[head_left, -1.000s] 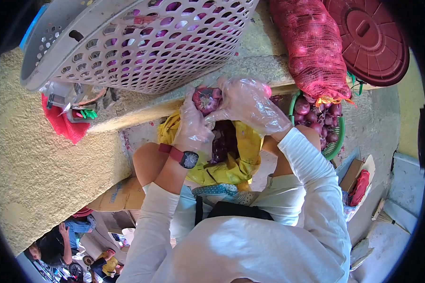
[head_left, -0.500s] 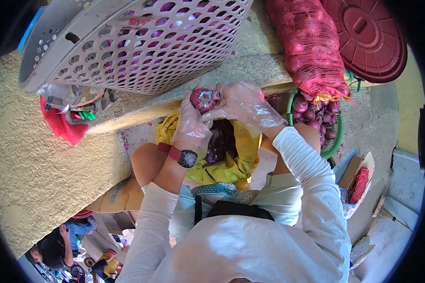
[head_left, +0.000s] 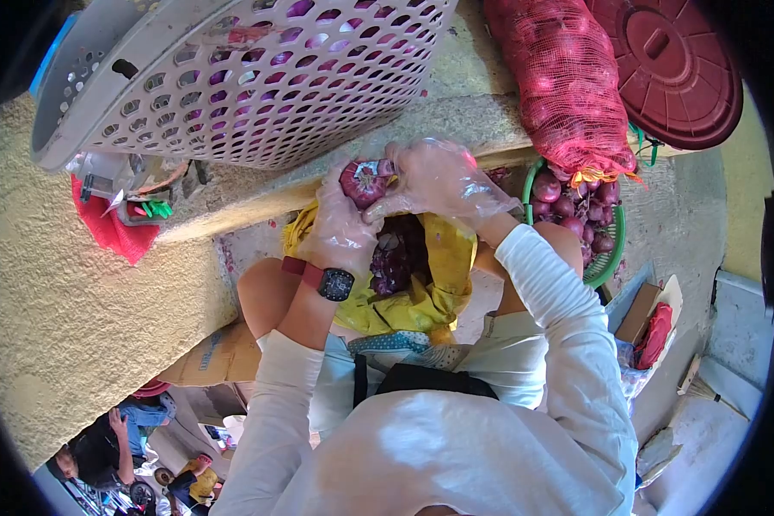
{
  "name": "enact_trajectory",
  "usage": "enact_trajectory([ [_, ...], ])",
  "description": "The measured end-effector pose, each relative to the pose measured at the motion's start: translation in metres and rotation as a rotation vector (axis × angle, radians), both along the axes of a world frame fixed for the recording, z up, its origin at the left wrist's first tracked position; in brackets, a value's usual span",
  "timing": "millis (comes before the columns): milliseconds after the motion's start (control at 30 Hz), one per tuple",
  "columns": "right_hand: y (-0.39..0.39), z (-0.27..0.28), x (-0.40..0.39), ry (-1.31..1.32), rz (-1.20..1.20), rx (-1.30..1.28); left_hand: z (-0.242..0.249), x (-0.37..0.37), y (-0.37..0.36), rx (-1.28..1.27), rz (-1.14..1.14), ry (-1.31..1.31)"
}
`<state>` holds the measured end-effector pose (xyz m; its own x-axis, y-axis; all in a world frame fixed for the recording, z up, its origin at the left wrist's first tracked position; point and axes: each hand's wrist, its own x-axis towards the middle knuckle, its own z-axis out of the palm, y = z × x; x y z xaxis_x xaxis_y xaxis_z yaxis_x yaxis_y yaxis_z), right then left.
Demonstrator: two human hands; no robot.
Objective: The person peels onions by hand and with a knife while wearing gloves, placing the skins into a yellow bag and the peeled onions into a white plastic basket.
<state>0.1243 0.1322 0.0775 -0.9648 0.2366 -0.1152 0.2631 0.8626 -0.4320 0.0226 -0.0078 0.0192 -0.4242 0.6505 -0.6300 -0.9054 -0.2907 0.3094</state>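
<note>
A red onion sits in my left hand, whose fingers are wrapped around its left side and underside. My right hand is closed at the onion's right side, its fingertips pinching near the end of the bulb. Thin clear plastic gloves cover both hands. Just below them, between my knees, a yellow sack stands with its mouth wide, and dark purple onion skins or onions lie inside. Exactly what the right fingertips grip is partly hidden.
A tilted grey perforated basket with purple contents rests on the concrete ledge. At right are a pink mesh bag of onions, a dark red lid and a green basket of onions. Other people are at lower left.
The onion has shifted slightly left and turned, showing more of its round side. Both hands moved a little with it; my right fingers remain at its right end.
</note>
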Motion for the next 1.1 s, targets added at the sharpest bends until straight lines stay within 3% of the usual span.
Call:
enact_trajectory([
  [367, -0.005, -0.022, 0.000, -0.018, -0.075, -0.069, -0.030, -0.010, 0.005, 0.059, 0.007, 0.001],
  [500, 0.001, -0.016, 0.002, 0.010, -0.069, -0.044, -0.019, -0.008, 0.004, 0.084, 0.029, 0.003],
  [700, 0.006, -0.011, -0.004, 0.001, 0.017, 0.019, -0.015, -0.019, 0.003, 0.165, -0.115, 0.031],
  [867, 0.001, -0.002, -0.003, -0.011, 0.016, 0.023, -0.027, -0.015, 0.002, 0.031, -0.051, 0.127],
  [1000, -0.003, -0.009, -0.003, 0.004, 0.004, 0.007, -0.028, -0.009, -0.004, -0.058, -0.057, 0.057],
  [1067, -0.005, -0.020, -0.002, 0.008, -0.004, -0.002, -0.052, -0.004, -0.003, -0.140, -0.002, 0.577],
  [1100, -0.007, -0.023, -0.002, 0.015, -0.010, -0.011, -0.047, -0.005, -0.002, -0.141, -0.002, 0.577],
])
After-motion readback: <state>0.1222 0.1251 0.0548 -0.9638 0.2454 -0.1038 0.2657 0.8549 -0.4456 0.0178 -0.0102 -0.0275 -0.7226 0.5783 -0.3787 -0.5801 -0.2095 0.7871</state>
